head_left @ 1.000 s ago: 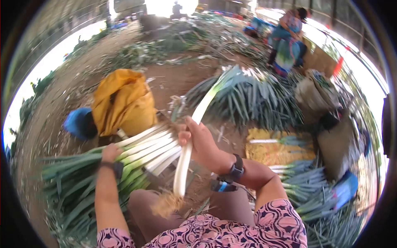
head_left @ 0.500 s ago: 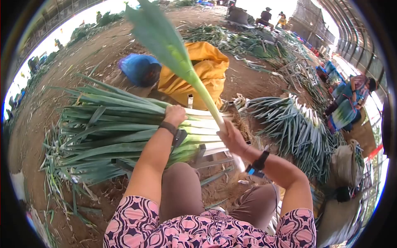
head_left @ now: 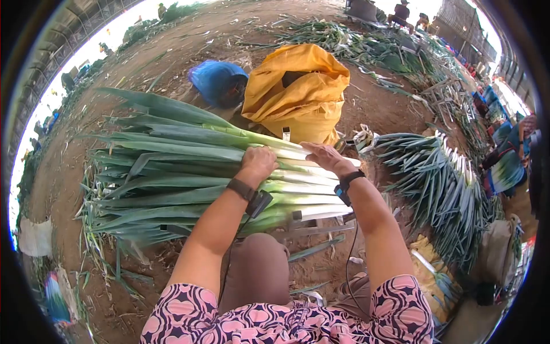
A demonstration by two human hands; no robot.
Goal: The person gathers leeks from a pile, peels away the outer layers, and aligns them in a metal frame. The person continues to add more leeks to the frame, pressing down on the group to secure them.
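Note:
A large pile of leeks [head_left: 172,166] lies across in front of my knees, green leaves to the left and white stems to the right. My left hand [head_left: 260,162] is closed over stalks in the middle of the pile, with its fingers curled and partly hidden. At the far side of the pile, a thick leek [head_left: 243,136] lies on top with its leaves spread to the left. My right hand [head_left: 327,156] bends round the white end of that leek, its fingertips at the pile's far edge.
Behind the pile stand an orange sack [head_left: 298,97] and a blue bag [head_left: 217,83]. To the right, a heap of thinner leeks [head_left: 435,178] lies on the bare soil [head_left: 166,63]. Cut leaves [head_left: 355,46] are strewn farther back. Another person [head_left: 522,135] is at the right edge.
The leek raised in my right hand has come down and now lies across the far side of the pile. My left hand stays on the pile. The view has shifted left.

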